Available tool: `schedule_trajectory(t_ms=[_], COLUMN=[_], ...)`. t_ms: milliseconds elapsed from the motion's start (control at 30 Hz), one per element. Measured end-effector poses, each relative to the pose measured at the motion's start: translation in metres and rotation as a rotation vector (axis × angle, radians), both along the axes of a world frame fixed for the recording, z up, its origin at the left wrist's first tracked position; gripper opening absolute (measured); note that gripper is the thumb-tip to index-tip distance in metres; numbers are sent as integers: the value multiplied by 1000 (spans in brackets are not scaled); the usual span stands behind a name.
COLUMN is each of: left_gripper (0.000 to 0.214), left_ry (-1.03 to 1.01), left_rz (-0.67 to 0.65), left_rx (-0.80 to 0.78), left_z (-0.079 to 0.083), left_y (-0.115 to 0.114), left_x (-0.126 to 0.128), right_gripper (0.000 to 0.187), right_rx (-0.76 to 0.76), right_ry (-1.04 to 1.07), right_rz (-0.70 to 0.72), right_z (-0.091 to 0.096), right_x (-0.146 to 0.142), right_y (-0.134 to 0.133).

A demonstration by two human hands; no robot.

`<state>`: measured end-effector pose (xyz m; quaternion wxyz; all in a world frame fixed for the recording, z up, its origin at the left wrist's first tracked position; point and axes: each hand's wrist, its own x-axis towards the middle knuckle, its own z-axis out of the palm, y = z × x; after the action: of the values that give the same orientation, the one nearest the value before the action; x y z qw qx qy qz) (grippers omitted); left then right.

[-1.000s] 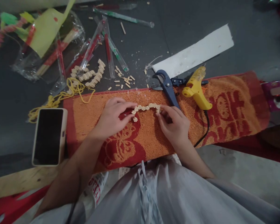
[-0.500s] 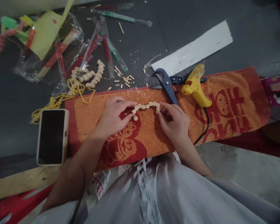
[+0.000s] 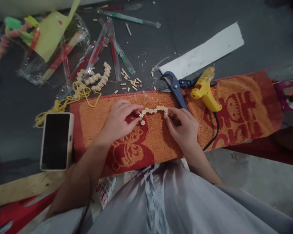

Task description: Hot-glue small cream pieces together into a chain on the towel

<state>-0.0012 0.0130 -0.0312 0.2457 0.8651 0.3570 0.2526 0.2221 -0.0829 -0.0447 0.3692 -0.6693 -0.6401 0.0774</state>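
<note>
A wavy strip of small pale wooden stick pieces point(image 3: 153, 110) spans the gap between my two hands, over an orange and red towel point(image 3: 166, 139). My left hand point(image 3: 119, 120) pinches its left end between thumb and fingers, where the strip curls downward. At the right end, the thumb and forefinger of my right hand point(image 3: 183, 125) close on the strip. Just beyond my right hand lie a blue-handled cutter point(image 3: 177, 91) and a yellow glue gun point(image 3: 205, 91) with a black cord, both resting on the towel.
A phone point(image 3: 56, 141) lies left of the towel, near yellow string point(image 3: 83, 92). Behind are more joined stick pieces point(image 3: 102, 78), loose cut pieces point(image 3: 133, 83), wrapped chopsticks point(image 3: 113, 48) and a yellow fan-shaped item point(image 3: 50, 32). A white board point(image 3: 205, 48) lies at back right.
The view has shifted very slightly, so things on the left appear a little further right. Both hands keep the same hold on the strip.
</note>
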Motion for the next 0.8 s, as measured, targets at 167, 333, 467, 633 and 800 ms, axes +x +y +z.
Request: schedule_trajectory(t_ms=[167, 333, 467, 633, 800], left_gripper=[28, 28, 27, 27, 28], left_ry=[24, 38, 41, 31, 2], left_rz=[8, 8, 8, 1, -3], left_rx=[-22, -51, -44, -40, -34], left_z=[1, 2, 3, 2, 1], left_y=[0, 0, 0, 0, 0], left_x=[0, 0, 1, 1, 0], right_gripper=[17, 17, 17, 17, 17], right_rx=[6, -12, -13, -15, -10], right_ry=[6, 21, 33, 19, 17], right_rz=[-5, -16, -16, -14, -16], right_z=[1, 1, 2, 1, 1], right_x=[0, -1, -2, -1, -1], right_y=[0, 0, 0, 0, 0])
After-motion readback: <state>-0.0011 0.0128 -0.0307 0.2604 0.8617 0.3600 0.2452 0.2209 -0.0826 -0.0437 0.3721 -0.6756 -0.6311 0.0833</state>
